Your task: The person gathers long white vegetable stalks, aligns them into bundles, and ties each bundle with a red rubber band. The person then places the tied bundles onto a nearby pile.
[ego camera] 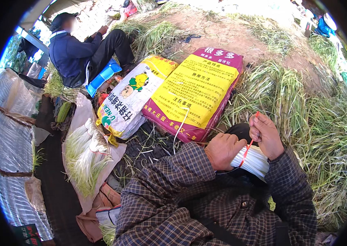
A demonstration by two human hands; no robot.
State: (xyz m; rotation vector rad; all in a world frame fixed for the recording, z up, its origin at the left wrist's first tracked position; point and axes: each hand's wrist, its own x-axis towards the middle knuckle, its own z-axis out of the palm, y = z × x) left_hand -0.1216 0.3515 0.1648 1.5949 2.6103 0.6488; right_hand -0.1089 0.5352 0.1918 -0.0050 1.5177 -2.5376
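Observation:
A bundle of white vegetable stalks rests across my lap, close against my checked shirt. Around it runs a thin red tie. The tie's upper end is pinched in the closed fingers of my right hand, raised just above the stalks. My left hand is closed at the bundle's left end; its fingertips are hidden, so whether it also holds part of the tie cannot be seen. Several similar bundles with pale green leaf ends lie on a light sheet to my left.
Before me lie a yellow and purple printed sack and a white and yellow sack. Heaped green leaves cover the ground at right. Another person sits at the upper left. Plastic sheeting lines the far left.

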